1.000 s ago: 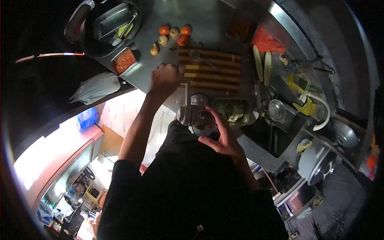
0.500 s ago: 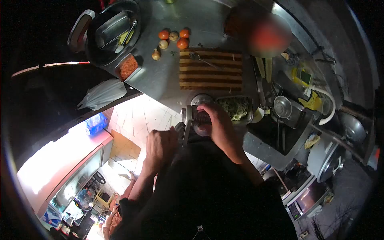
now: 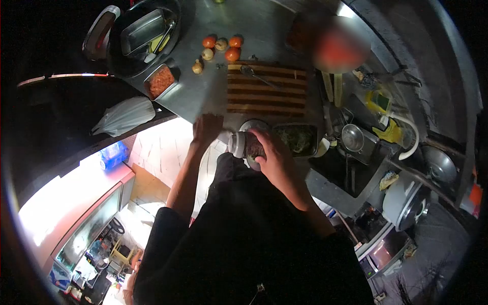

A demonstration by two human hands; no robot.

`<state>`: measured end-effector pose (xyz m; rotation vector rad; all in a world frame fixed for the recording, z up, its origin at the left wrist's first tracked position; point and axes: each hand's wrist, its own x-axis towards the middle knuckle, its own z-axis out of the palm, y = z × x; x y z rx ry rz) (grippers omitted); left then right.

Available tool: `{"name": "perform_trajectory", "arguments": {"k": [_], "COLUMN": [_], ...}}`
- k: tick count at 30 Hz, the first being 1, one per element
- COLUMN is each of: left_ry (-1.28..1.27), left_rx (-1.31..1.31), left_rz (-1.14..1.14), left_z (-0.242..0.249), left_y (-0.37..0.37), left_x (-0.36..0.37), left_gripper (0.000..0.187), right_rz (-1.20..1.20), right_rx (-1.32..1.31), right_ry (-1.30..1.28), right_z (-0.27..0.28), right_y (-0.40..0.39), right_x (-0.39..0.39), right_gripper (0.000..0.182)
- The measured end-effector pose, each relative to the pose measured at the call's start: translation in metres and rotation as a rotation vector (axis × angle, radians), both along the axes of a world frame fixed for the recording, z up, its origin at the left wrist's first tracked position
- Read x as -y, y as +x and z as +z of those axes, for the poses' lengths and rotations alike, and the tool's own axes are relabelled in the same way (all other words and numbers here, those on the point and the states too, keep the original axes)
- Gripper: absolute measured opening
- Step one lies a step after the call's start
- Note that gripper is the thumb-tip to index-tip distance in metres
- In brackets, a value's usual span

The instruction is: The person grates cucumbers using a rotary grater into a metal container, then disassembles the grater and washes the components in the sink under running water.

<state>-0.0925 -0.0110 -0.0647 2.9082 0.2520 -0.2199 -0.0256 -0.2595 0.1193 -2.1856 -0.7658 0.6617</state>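
Observation:
A hand-cranked grinder stands at the counter's near edge, its pale round end facing left. Out to the left, my left hand is closed in a fist at the end of its crank. My right hand curves round the grinder's top opening, thumb and fingers on either side, with dark contents showing between them. Just beyond the grinder, the rim of a round metal dish shows. A metal tray with shredded greens sits beside my right fingers.
A slatted wooden board with a spoon lies ahead. Tomatoes and onions are behind it. At left are a tray of minced orange-red food and a plastic bag. The sink is at right.
My left hand has swung up and away from my body with the crank, from near my waist to the counter's edge. My right hand stays at the grinder's top.

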Motion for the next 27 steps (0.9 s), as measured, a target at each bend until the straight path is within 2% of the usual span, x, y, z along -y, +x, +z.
{"name": "perform_trajectory", "arguments": {"k": [3,6,7,9,11,12,13,15,17,18,20,21,23,25,27], "left_ry": [0.048,-0.133,-0.169,-0.241,-0.328,-0.303,-0.278,-0.399,-0.247,-0.185,0.045,0.157,0.237,0.11,0.067], "left_rx": [0.092,0.075,0.099,0.144,-0.066,-0.045,-0.026,-0.219,-0.332,-0.262,-0.019,0.1,0.221,-0.066,-0.15], "left_rz": [-0.053,0.225,0.187,0.096,0.208,0.125,0.042,0.095,0.0,-0.057,-0.22,-0.303,-0.235,-0.058,-0.071], "left_z": [0.01,0.074,0.102,0.165,0.215,0.221,0.225,0.228,0.204,0.183,0.104,0.069,0.018,-0.007,-0.017], "left_y": [0.057,0.095,0.094,0.07,0.036,0.012,-0.013,-0.045,-0.075,-0.089,-0.113,-0.123,-0.103,-0.054,0.009], "left_x": [-0.012,-0.001,0.002,0.019,0.041,0.051,0.056,0.058,0.065,0.066,0.05,0.043,0.028,0.013,-0.007], "left_gripper": [0.027,0.032,0.035,0.042,0.038,0.034,0.029,0.019,0.014,0.009,0.008,0.007,0.009,0.013,0.022], "right_rz": [-0.046,-0.069,-0.072,-0.178,-0.327,-0.328,-0.436,-0.662,-0.77,-0.788,-0.799,-0.779,-0.741,-0.697,-0.61], "right_rx": [-0.12,-0.285,-0.341,-0.568,-0.696,-0.607,-0.668,-0.786,-0.651,-0.567,-0.365,-0.355,-0.33,-0.28,-0.162], "right_ry": [0.125,0.217,0.244,0.329,0.493,0.427,0.506,0.669,0.614,0.536,0.38,0.403,0.44,0.271,0.189], "right_z": [-0.006,-0.019,-0.021,-0.019,-0.013,-0.009,-0.012,-0.028,-0.051,-0.066,-0.071,-0.072,-0.076,-0.074,-0.072], "right_y": [0.003,0.002,0.002,0.005,0.006,0.013,0.015,0.016,0.015,0.012,0.014,0.014,0.011,0.004,0.001], "right_x": [0.009,0.023,0.027,0.032,0.039,0.048,0.055,0.069,0.093,0.109,0.124,0.129,0.14,0.149,0.155], "right_gripper": [0.062,0.056,0.056,0.049,0.045,0.043,0.042,0.041,0.039,0.039,0.035,0.033,0.028,0.021,0.017]}}
